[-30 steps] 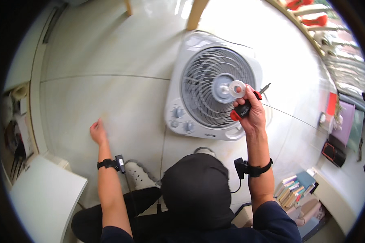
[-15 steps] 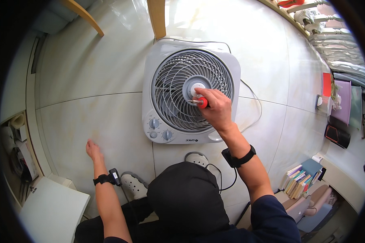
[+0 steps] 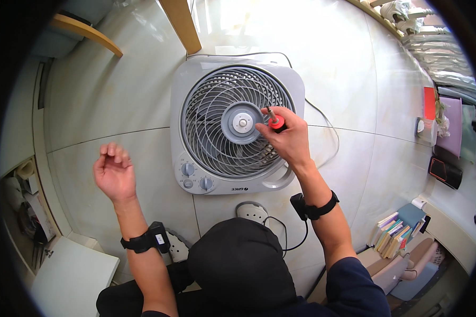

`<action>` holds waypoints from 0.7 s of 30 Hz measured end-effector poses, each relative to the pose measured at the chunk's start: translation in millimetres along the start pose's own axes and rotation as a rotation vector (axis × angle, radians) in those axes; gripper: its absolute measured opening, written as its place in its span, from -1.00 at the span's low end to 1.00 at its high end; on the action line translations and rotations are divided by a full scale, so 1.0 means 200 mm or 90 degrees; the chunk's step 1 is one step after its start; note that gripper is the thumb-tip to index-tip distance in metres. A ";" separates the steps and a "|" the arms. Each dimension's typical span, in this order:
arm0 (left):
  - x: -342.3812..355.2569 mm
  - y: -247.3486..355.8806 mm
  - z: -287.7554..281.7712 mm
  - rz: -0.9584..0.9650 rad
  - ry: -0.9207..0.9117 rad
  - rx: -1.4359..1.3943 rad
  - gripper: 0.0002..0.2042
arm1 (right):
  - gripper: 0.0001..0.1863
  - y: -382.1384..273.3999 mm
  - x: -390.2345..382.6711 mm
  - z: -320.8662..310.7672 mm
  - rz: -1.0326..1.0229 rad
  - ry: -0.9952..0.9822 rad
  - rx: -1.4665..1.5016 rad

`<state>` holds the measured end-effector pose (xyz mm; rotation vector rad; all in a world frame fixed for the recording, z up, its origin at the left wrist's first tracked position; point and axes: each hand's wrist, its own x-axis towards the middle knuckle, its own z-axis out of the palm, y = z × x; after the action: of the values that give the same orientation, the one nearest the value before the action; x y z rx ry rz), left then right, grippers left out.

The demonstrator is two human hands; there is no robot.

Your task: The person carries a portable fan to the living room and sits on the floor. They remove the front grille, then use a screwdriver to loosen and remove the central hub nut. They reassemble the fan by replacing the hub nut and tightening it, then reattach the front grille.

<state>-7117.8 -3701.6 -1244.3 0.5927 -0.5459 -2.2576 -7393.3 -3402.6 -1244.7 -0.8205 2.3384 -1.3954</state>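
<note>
A grey box fan [image 3: 181, 79] lies face up on the tiled floor, its round grille [image 3: 201, 127] of curved bars upward. At its middle, a white hub disc [image 3: 243, 123] shows small holes and a round centre piece. My right hand [image 3: 291, 138] is just right of this hub, closed round a short red-and-black screwdriver [image 3: 276, 122] with its metal shaft tilted up and away from the hub. Left of the fan, my left hand [image 3: 115, 171] hangs palm up over the floor. Its fingers are loosely curled and slightly blurred, with nothing in them.
Two dials [image 3: 206, 183] sit on the fan's near left corner. A grey cord [image 3: 328, 127] runs around its far and right sides. Wooden chair legs [image 3: 181, 26] stand beyond it. An open white cabinet door [image 3: 71, 272] is at lower left; books [image 3: 394, 235] stand at lower right.
My right hand has moved right, off the hub, with the screwdriver, whose shaft has swung from leftward to upward. My left hand has risen and turned palm up. The view has shifted slightly.
</note>
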 end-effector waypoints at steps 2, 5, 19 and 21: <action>0.00 -0.15 0.20 -0.044 -0.159 0.009 -0.80 | -0.62 0.00 0.01 0.01 -0.011 -0.027 -0.009; -0.07 -0.43 0.43 -0.007 0.028 0.528 -0.82 | -0.63 -0.01 0.01 0.04 0.017 -0.066 -0.099; -0.11 -0.90 0.47 0.161 -0.194 1.178 -0.54 | -0.57 0.04 0.01 0.06 0.025 -0.124 -0.142; -0.11 -0.90 0.48 0.174 -0.199 1.165 -0.54 | -0.56 0.04 0.02 0.05 0.017 -0.133 -0.143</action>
<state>-7254.5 -3549.6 -1259.7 0.8219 -2.6220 -0.9999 -7394.4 -3409.1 -1257.0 -0.9414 2.3580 -0.9947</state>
